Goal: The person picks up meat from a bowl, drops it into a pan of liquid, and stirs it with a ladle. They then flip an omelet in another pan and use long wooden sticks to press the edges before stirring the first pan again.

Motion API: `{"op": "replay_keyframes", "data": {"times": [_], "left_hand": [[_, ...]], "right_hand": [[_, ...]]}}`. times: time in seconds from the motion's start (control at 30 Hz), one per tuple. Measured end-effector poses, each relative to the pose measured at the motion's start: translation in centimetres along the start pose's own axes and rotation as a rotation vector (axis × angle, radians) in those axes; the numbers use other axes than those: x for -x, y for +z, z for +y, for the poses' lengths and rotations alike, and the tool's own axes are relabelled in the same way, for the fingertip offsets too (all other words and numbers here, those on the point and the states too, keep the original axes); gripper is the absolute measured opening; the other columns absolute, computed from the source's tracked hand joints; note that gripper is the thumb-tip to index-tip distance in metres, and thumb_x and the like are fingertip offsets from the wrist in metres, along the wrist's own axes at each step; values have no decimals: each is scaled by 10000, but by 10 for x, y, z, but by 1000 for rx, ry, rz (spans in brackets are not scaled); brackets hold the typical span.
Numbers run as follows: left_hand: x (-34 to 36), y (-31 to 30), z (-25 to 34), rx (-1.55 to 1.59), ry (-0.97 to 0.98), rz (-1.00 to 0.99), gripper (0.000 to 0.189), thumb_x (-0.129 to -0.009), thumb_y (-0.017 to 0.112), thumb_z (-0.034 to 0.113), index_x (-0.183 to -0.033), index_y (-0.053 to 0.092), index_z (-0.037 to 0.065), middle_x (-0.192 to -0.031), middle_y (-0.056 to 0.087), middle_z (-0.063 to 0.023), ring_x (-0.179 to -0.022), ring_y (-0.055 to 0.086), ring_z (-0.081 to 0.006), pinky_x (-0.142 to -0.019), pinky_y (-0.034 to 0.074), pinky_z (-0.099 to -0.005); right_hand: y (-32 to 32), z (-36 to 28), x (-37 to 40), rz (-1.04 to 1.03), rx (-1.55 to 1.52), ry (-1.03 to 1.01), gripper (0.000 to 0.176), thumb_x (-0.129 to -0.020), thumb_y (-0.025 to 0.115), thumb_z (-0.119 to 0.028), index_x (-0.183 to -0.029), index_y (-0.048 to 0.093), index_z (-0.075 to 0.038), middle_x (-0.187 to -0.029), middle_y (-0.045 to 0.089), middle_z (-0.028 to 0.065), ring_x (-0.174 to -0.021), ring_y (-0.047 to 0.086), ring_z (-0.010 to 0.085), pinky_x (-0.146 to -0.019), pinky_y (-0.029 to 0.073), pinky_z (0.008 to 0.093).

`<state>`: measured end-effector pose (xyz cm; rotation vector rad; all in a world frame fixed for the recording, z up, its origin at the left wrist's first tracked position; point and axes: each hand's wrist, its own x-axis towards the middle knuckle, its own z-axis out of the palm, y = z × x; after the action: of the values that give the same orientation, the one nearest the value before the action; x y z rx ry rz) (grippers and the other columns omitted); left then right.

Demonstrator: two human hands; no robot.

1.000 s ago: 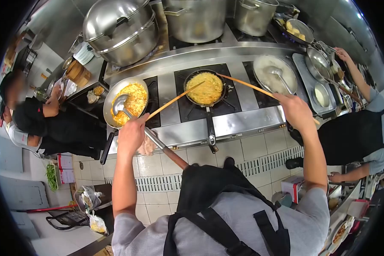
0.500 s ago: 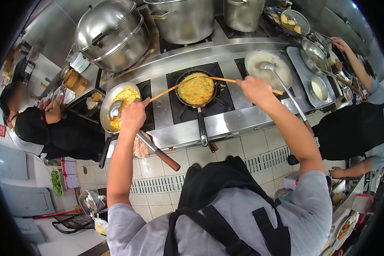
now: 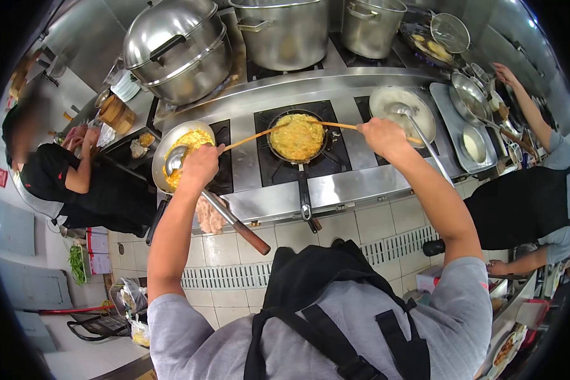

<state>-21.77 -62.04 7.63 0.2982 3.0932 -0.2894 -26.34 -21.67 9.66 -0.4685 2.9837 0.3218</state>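
Note:
A round yellow omelette point(image 3: 296, 138) lies in a small black frying pan point(image 3: 271, 151) on the middle burner. My left hand point(image 3: 201, 163) is closed on a wooden chopstick point(image 3: 250, 137) whose tip meets the omelette's left edge. From the other side, my right hand point(image 3: 382, 135) grips a second chopstick point(image 3: 339, 125), its tip at the omelette's right edge. Beside my left hand, a pan point(image 3: 160, 152) holds yellow egg mixture and a ladle point(image 3: 177, 158) with a wooden handle. The small pan's black handle point(image 3: 304, 190) points toward me, untouched.
Large steel pots point(image 3: 284, 38) stand behind the burners. Right of the omelette are a white-coated pan point(image 3: 380, 101) with a ladle and a metal tray point(image 3: 443, 111). One co-worker point(image 3: 50, 171) stands at the left, another point(image 3: 519, 202) at the right. Raw meat point(image 3: 209, 216) hangs near the stove's front edge.
The view has shifted slightly. The right chopstick's tip has moved from the omelette's upper part toward its right edge. The left co-worker's hands have moved.

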Motion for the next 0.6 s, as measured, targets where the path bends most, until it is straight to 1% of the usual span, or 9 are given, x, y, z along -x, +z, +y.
{"op": "replay_keyframes", "data": {"times": [0.03, 0.1, 0.17, 0.2, 0.27, 0.43, 0.6], "left_hand": [[3, -3, 0, -2, -3, 3, 376, -828, 472, 71, -1167, 598, 173, -844, 611, -143, -752, 635, -312, -662, 518, -418], [9, -13, 2, 7, 34, 76, 389, -817, 468, 59, -1162, 601, 179, -859, 609, -146, -762, 634, -317, -679, 516, -420], [12, -26, 6, 15, 14, 100, 394, -812, 468, 54, -1162, 601, 176, -864, 608, -146, -764, 634, -318, -681, 516, -421], [15, -28, 8, 24, -3, 116, 400, -806, 468, 49, -1162, 601, 174, -869, 607, -147, -766, 634, -318, -683, 516, -421], [13, -24, 7, 25, 0, 102, 398, -808, 468, 49, -1164, 600, 170, -866, 608, -145, -766, 634, -319, -680, 517, -420], [6, 1, 0, -5, 16, 101, 381, -823, 466, 55, -1163, 600, 162, -845, 610, -142, -760, 635, -318, -669, 520, -418], [9, 11, -7, 40, 6, 31, 353, -850, 465, 76, -1164, 599, 164, -825, 613, -139, -766, 637, -314, -663, 523, -416]], "right_hand": [[-5, 0, 4, 27, 6, -13, 237, -847, 478, -113, -969, 680, -90, -904, 666, 144, -848, 660, 312, -711, 544, 402], [-18, 0, 8, 60, 15, -25, 242, -848, 473, -108, -971, 681, -98, -898, 666, 140, -845, 659, 312, -707, 544, 402], [-25, -2, 11, 132, -39, -51, 255, -857, 456, -111, -984, 677, -124, -897, 664, 133, -849, 657, 309, -705, 543, 401], [-22, -4, 8, 129, -41, -53, 255, -857, 456, -111, -984, 677, -124, -897, 664, 133, -849, 657, 309, -705, 543, 401], [-13, -6, -1, 100, -6, -111, 264, -862, 445, -124, -1000, 669, -141, -903, 662, 133, -852, 655, 303, -706, 542, 400], [4, -8, -15, 97, 13, -98, 257, -860, 450, -127, -999, 666, -140, -911, 662, 131, -861, 655, 303, -717, 542, 398], [6, -10, -21, 99, -2, -83, 245, -854, 462, -117, -980, 673, -125, -925, 662, 136, -879, 654, 303, -729, 543, 395]]}}
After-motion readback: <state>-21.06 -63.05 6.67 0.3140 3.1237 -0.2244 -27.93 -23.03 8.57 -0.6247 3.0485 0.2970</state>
